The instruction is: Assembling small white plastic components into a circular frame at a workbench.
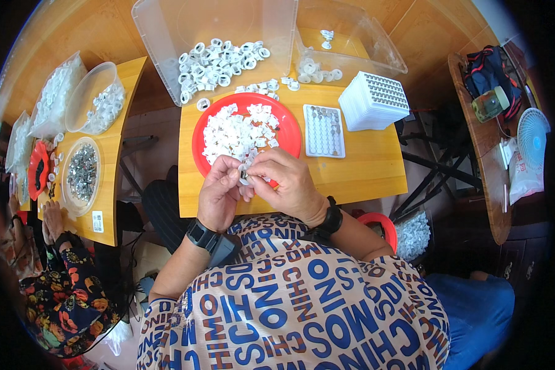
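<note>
Both my hands meet over the near rim of a red round tray, pinching one small white plastic part with a dark spot in it. My left hand holds it between thumb and fingers from the left. From the right, the thumb and fingertips of my right hand close on the same part. A heap of similar white plastic pieces fills the tray. Right of it lies a white grid tray with round pockets, some holding dark pieces.
A stack of white trays stands at the table's right. Behind, a tipped clear bin spills white round parts, beside another clear bin. At left, a co-worker's hands rest at another table near a bowl of metal bits.
</note>
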Motion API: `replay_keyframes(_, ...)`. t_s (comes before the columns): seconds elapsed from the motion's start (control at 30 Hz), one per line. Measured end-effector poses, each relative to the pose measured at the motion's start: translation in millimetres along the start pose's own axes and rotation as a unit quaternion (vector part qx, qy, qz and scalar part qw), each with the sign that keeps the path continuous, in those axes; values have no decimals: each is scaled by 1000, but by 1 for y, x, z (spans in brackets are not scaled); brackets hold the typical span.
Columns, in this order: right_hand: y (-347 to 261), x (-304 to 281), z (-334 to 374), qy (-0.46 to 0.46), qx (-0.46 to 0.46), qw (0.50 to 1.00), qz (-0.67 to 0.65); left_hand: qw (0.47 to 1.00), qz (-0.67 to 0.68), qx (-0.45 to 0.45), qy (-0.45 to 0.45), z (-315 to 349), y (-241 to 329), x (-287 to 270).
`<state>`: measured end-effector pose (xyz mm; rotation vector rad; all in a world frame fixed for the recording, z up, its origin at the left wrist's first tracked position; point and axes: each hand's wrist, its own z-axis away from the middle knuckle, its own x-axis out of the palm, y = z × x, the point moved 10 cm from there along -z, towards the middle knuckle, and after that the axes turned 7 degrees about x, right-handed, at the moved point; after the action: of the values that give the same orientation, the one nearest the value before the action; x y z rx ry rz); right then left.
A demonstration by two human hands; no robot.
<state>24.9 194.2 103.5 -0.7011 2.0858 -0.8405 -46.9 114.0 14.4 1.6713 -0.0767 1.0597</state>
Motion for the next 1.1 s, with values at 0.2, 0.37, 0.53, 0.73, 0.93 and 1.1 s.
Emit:
replay_keyframes(0.2, -11, 1, -2, 8, -42, 996, 72, 1000, -18, 7, 11, -1, 1, 0)
replay_keyframes(0.37, -11, 7, -3, -6, -34, 993, 109, 999, -30, 18, 37, -1, 1, -4)
replay_keyframes(0.53, -6, 9, -2, 10, -21, 993, 115, 998, -45, 27, 44, -2, 2, -4)
replay_keyframes(0.73, -5, 15, -4, -21, 1, 990, 137, 997, -44, 26, 56, -1, 1, -9)
replay_keyframes(0.93, 23, 15, -2, -25, 78, 996, -24, 997, -60, 14, 55, 0, -1, -7)
replay_keyframes(1.1, 9, 17, -2, -32, 28, 996, 72, 997, -55, 10, 62, 0, -5, -9)
